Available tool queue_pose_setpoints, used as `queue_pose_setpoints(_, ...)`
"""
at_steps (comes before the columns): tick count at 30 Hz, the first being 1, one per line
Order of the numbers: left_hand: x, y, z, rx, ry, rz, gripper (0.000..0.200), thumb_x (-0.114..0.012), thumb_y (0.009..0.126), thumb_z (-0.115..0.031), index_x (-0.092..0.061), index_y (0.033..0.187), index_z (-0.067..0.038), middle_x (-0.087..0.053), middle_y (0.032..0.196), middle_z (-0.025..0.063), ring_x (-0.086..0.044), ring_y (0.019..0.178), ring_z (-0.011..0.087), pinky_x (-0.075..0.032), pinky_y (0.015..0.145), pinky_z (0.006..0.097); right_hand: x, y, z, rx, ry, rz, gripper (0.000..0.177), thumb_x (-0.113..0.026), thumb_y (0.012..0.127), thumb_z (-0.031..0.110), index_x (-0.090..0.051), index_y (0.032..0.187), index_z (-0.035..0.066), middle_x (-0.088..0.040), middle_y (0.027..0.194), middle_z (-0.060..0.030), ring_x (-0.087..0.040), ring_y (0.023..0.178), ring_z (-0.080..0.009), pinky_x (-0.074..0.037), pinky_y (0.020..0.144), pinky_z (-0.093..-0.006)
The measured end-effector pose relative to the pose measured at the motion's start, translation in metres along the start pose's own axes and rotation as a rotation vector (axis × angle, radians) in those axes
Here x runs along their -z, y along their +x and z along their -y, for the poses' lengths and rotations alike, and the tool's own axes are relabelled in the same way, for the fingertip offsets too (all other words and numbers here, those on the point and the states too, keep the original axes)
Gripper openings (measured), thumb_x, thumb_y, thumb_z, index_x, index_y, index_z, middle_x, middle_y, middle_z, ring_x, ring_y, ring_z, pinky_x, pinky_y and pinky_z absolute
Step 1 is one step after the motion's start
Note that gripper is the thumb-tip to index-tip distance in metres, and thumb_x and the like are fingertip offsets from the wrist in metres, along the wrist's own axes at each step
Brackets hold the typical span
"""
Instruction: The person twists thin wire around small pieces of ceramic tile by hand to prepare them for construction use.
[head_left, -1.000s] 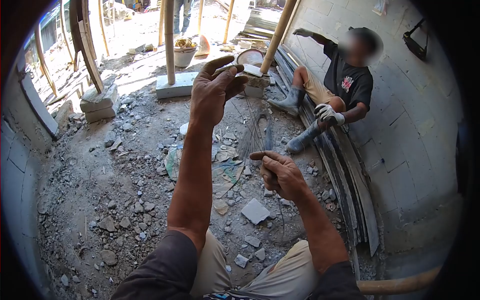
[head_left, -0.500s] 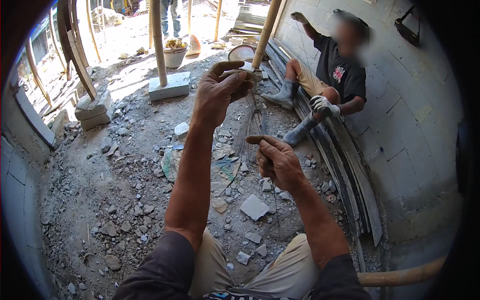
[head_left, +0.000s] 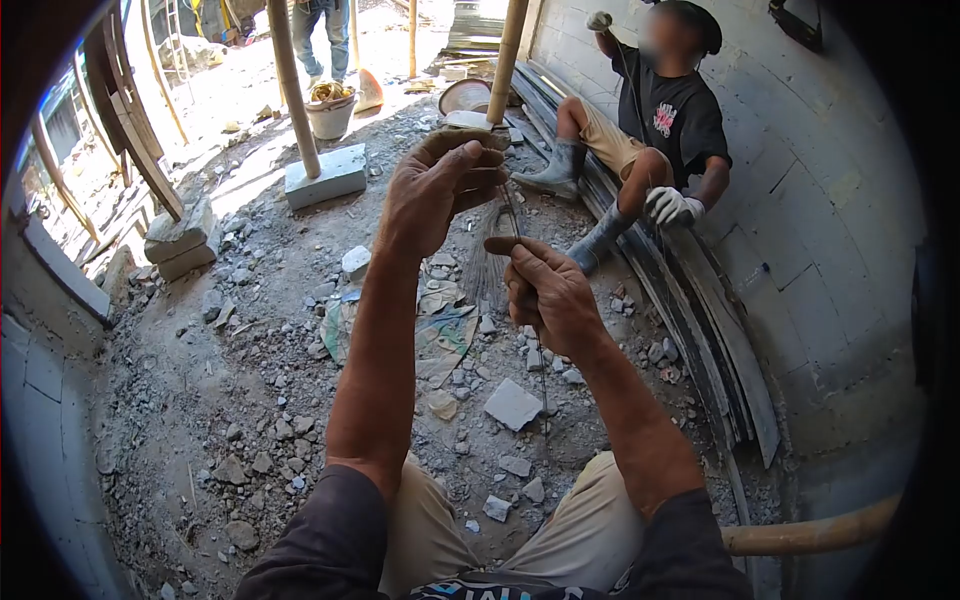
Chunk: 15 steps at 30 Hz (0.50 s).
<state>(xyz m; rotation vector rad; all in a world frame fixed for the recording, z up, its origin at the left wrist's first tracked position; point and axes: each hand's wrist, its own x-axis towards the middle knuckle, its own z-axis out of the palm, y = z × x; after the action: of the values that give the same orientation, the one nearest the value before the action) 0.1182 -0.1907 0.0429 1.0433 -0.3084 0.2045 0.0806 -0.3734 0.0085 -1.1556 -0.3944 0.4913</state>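
- Where the two hands face each other, a thin dark wire (head_left: 509,210) runs between them. Its long axis is steep, nearly upright, with the upper end leaning slightly toward the left hand.
- Left hand (head_left: 435,195): raised higher and farther out. Its thumb and fingertips are closed together, pinching the wire's upper end, and the back of the hand faces the camera.
- Right hand (head_left: 548,297): lower and nearer the body. Its fingers are curled in and the thumb is pressed down on the wire; a loose tail hangs from under the hand toward the knees.
- Just beyond the hands, a fanned bundle of wires (head_left: 487,268) lies on the rubble-strewn ground (head_left: 250,400).
- Below the right hand, a pale broken slab (head_left: 512,404) lies among stones.
- Beyond the left hand, a bamboo pole (head_left: 293,90) stands on a concrete block (head_left: 325,172), with a bucket (head_left: 330,112) behind it.
- To the right of the hands, a co-worker (head_left: 672,110) sits against the block wall (head_left: 830,200), one gloved hand (head_left: 670,206) at the knee and the other arm raised.
- Long metal strips (head_left: 700,330) lie along the foot of that wall.
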Motion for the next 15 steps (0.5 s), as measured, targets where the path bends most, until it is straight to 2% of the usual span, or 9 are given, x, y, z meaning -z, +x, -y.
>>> queue_pose_setpoints(10, -0.007, 0.004, 0.010, -0.097, 0.017, -0.012, 0.033, -0.064, 0.089, -0.019, -0.055, 0.117, -0.004, -0.064, 0.102, 0.0136, -0.067, 0.086, 0.0212, -0.056, 0.077, 0.0330, 0.004, 0.002, 0.001, -0.026, 0.012, -0.023, 0.031, -0.043, 0.100, 0.019, -0.051, 0.121, -0.002, -0.044, 0.064, 0.0036, -0.034, 0.045, -0.0019, -0.032, 0.040, -0.0175)
queue_pose_setpoints(15, -0.006, 0.005, 0.011, -0.069, 0.040, -0.026, 0.031, -0.065, 0.088, -0.017, -0.057, 0.114, -0.003, -0.065, 0.100, 0.0127, -0.067, 0.084, 0.0204, -0.056, 0.075, 0.0314, 0.005, 0.001, 0.000, -0.022, 0.034, -0.021, 0.029, -0.044, 0.100, 0.019, -0.053, 0.119, -0.001, -0.045, 0.065, 0.0041, -0.034, 0.045, -0.0012, -0.031, 0.039, -0.0174)
